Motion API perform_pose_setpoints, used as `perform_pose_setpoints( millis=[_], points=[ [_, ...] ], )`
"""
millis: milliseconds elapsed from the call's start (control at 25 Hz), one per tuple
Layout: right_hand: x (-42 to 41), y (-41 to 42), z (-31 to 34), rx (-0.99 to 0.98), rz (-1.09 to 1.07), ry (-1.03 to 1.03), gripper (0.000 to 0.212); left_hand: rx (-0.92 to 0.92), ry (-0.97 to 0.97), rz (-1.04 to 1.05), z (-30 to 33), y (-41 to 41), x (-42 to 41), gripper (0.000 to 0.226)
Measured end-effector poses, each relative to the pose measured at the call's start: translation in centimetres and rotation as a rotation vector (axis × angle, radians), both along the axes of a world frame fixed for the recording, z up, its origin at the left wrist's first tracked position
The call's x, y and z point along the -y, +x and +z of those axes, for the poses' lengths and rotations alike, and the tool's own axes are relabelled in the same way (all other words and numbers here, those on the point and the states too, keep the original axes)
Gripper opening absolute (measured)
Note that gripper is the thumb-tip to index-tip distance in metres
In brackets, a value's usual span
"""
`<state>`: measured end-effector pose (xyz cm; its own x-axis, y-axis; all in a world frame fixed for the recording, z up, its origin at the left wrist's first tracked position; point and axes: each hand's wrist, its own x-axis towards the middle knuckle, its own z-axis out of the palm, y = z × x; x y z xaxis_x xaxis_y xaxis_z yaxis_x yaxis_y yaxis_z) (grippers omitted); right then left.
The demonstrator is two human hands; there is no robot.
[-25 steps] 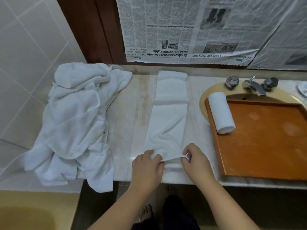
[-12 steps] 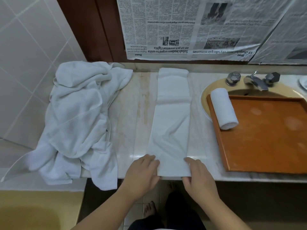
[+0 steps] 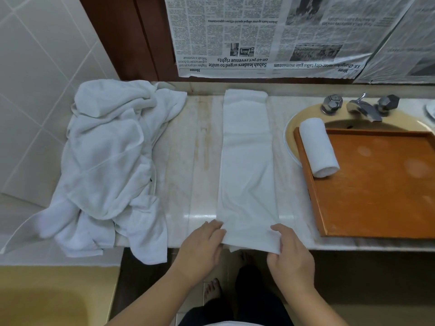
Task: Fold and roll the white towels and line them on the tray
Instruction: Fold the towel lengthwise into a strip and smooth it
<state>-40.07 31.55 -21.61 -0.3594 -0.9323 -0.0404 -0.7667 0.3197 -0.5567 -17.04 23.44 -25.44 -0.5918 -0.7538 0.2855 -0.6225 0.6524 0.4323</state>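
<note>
Marble counter point(image 3: 193, 161) carried the folded towel point(image 3: 247, 165) with its long axis 12-to-6, near end between our left hand point(image 3: 202, 249) and right hand point(image 3: 290, 254), each pinching a corner, equally close, tray point(image 3: 376, 196) at 3.

Pale marble counter point(image 3: 200, 161) with towels and a tray.
A crumpled heap point(image 3: 110, 161) of white towels lies at the left, spilling over the front edge. A folded strip point(image 3: 247, 161) runs front to back in the middle. An orange wooden tray point(image 3: 376, 196) sits at the right, partly over the sink point(image 3: 294, 121).
</note>
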Motion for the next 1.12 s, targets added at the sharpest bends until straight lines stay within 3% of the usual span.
perform_pose_setpoints(
  millis=[200,400,520,640,720,800,920,1000,1120],
  points=[
    [0.0,0.2,-0.3,-0.109,0.055,0.162,0.067,0.044,-0.054,0.025,0.1,0.0,0.2,0.022],
    [-1.5,-1.7,-1.4,-0.158,0.227,0.090,0.074,0.099,-0.052,-0.112,-0.4,0.8,0.5,0.021],
    [-0.9,-2.5,-0.8,-0.028,0.103,0.126,0.070,0.074,0.043,0.103,0.6,0.0,-0.2,0.019],
    [-0.2,-1.4,-0.2,-0.203,0.151,0.097,0.082,0.131,0.328,0.463,2.2,-2.5,-1.7,0.027],
    [0.4,-0.4,-0.2,-0.338,0.329,0.043,0.086,0.209,0.393,0.531,2.4,-4.1,-2.2,0.030],
    [1.3,0.1,-0.9,-0.370,0.483,-0.026,0.077,0.141,0.436,0.585,2.4,-5.0,-2.0,0.034],
    [3.1,0.9,0.4,-0.133,0.354,0.004,0.052,0.060,0.517,0.663,2.5,-5.8,-1.6,0.045],
    [4.3,1.4,1.4,0.012,0.218,0.030,0.048,0.028,0.575,0.680,3.0,-5.9,-1.5,0.055],
    [4.6,1.9,1.6,-0.079,0.347,0.136,0.053,0.022,0.610,0.676,3.1,-4.8,-1.5,0.061]
  ],
)
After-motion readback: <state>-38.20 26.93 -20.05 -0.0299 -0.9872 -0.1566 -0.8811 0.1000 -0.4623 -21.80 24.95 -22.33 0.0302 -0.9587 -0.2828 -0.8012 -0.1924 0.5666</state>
